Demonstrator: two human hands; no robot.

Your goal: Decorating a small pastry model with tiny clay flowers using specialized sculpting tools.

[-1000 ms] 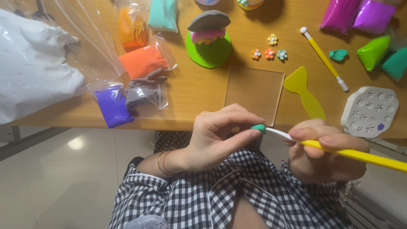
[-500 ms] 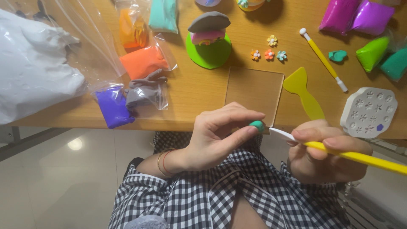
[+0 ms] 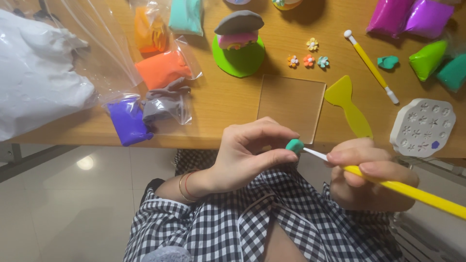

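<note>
My left hand [image 3: 247, 155] pinches a small teal lump of clay [image 3: 294, 145] between thumb and forefinger, just below the table's front edge. My right hand [image 3: 366, 177] grips a yellow modelling tool [image 3: 412, 193] like a pen; its white tip touches the teal lump from the right. Both hands hover over my lap in a black-and-white checked garment.
On the wooden table [image 3: 223, 104] lie a clear acrylic square [image 3: 291, 106], a yellow scraper [image 3: 348, 104], a second yellow ball tool [image 3: 371, 67], a white flower mould [image 3: 422, 127], three tiny clay flowers [image 3: 308, 59], a green-based clay figure [image 3: 239, 43] and bagged clays in several colours.
The hands have shifted slightly; the tool's tip drew a little away from the lump and is now back against it.
</note>
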